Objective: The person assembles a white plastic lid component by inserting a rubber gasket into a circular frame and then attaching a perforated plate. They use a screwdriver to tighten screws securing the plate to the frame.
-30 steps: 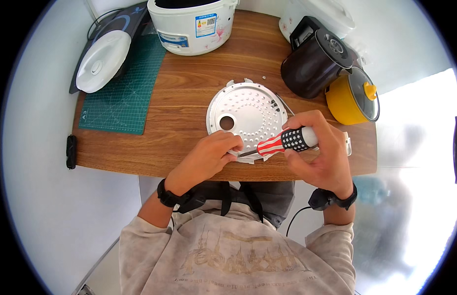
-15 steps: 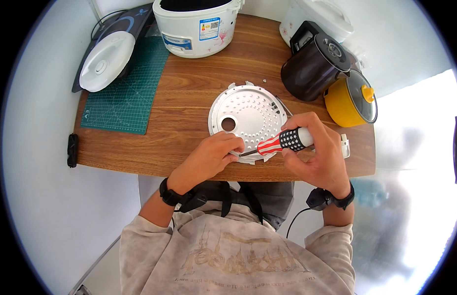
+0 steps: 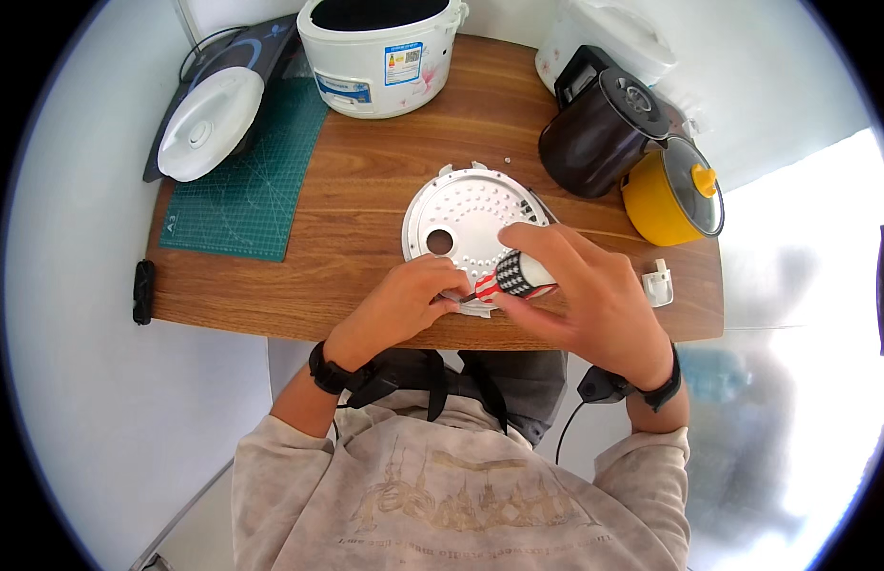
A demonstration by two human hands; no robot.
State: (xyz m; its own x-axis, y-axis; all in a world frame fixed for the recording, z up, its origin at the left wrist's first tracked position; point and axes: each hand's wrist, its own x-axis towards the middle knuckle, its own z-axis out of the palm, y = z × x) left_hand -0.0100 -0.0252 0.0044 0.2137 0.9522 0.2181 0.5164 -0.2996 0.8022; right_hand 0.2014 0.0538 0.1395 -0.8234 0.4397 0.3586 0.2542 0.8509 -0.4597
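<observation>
A round silvery-white metal plate [image 3: 471, 226], dotted with bumps and pierced by one larger hole, lies near the table's front edge. My right hand [image 3: 585, 300] is wrapped round the handle of a screwdriver [image 3: 514, 274] with red-and-white stripes and black-and-white patterning. The screwdriver leans toward the left, its shaft reaching the plate's near rim beside my left fingertips. My left hand [image 3: 418, 300] rests at that rim, thumb and forefinger pinched near the shaft's tip. Whatever sits between those fingers is too small or hidden to make out.
A white rice cooker body [image 3: 380, 71] stands at the back. Right of the plate are a dark kettle [image 3: 594, 138], a yellow pot [image 3: 661, 202] and a small white plastic part [image 3: 658, 284]. On the left, a white lid [image 3: 209, 124] and a green cutting mat [image 3: 242, 190] lie on the table.
My right hand and the screwdriver have moved left and closer to my left hand, and the grip on the handle has shifted. My left hand has stayed at the rim.
</observation>
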